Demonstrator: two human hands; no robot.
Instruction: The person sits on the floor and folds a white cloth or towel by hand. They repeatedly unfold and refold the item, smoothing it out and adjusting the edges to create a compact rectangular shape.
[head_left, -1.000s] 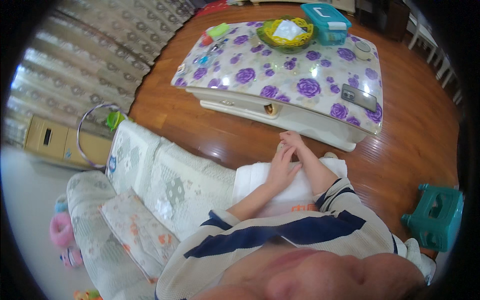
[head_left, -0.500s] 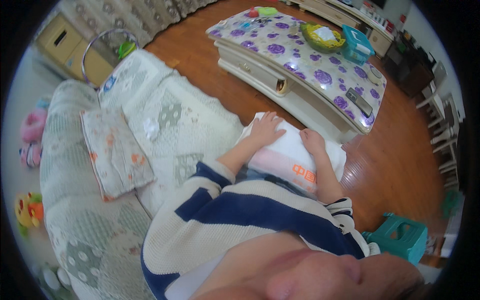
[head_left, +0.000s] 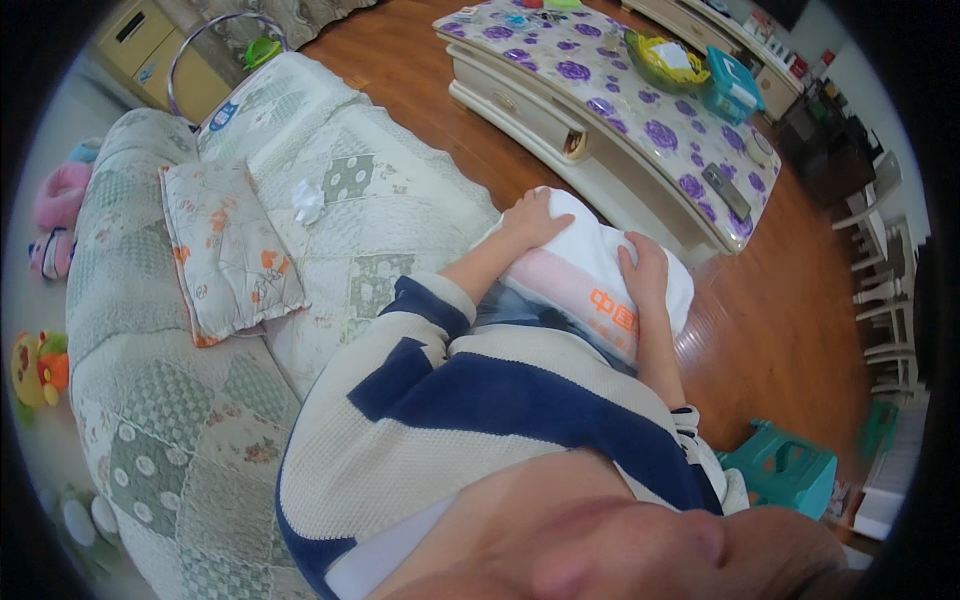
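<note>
A white towel (head_left: 588, 250) with a pink band and orange printing lies folded across my lap. My left hand (head_left: 535, 220) rests on its far left part, thumb apart from the fingers, and the fingertips reach the far edge. On its right part lies my right hand (head_left: 646, 270), palm down, with the thumb held away from the fingers. Between the two hands the cloth rises in a soft fold. Dark patterned cloth (head_left: 545, 315) shows under the near side of the towel.
A quilted sofa cover (head_left: 330, 210) spreads to the left, bearing a cushion (head_left: 235, 260) and crumpled white tissue (head_left: 308, 200). Ahead stands a coffee table (head_left: 610, 90) with a phone (head_left: 727, 190), a yellow basket (head_left: 670, 65) and a teal box (head_left: 733, 88). A green stool (head_left: 785, 465) stands at right.
My left hand has shifted over the towel's far edge, and the cloth there now bulges more. My right hand has stretched out from a more curled shape. The view has tilted slightly.
</note>
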